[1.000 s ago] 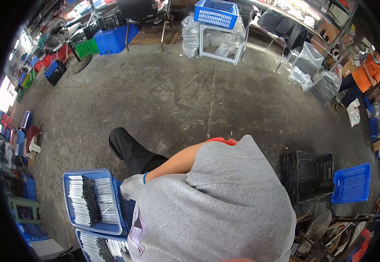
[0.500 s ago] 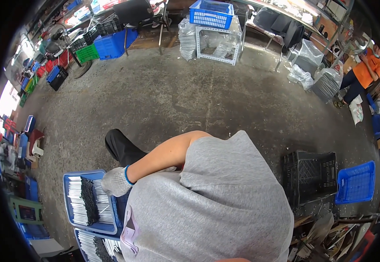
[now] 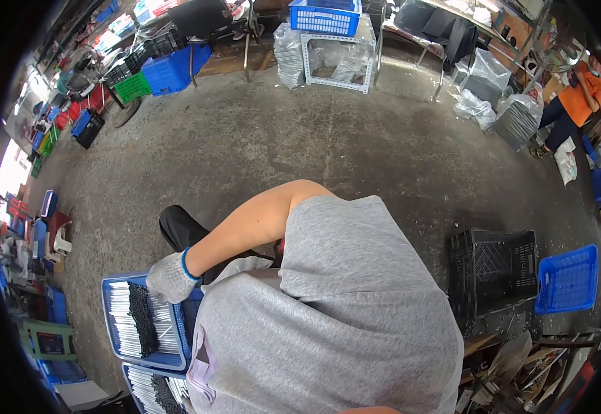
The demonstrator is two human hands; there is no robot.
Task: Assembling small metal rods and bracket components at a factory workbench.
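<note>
My right hand (image 3: 171,277), in a light grey knitted glove with a blue cuff, reaches over the upper right corner of a blue tray (image 3: 109,338). Its fingers point down and are hidden behind the back of the glove. Inside the tray lie several slim white rods (image 3: 122,314), with a band of black ends (image 3: 142,317) beside them. Closer to me, a second blue tray (image 3: 132,386) holds similar rods (image 3: 147,395), partly covered by my grey shirt (image 3: 342,324). My left hand does not show; only a sliver of skin appears at the bottom edge.
A black crate (image 3: 497,269) and a blue basket (image 3: 566,279) stand on the floor at right, with scrap pieces (image 3: 514,372) below them. A white metal stand (image 3: 335,86) carries a blue crate (image 3: 324,17) at the back. A person in orange (image 3: 582,96) is at far right.
My right hand has shifted slightly left and up along the tray's upper edge, and its arm is straighter. The whole view has tilted a little. The person in orange has moved an arm.
</note>
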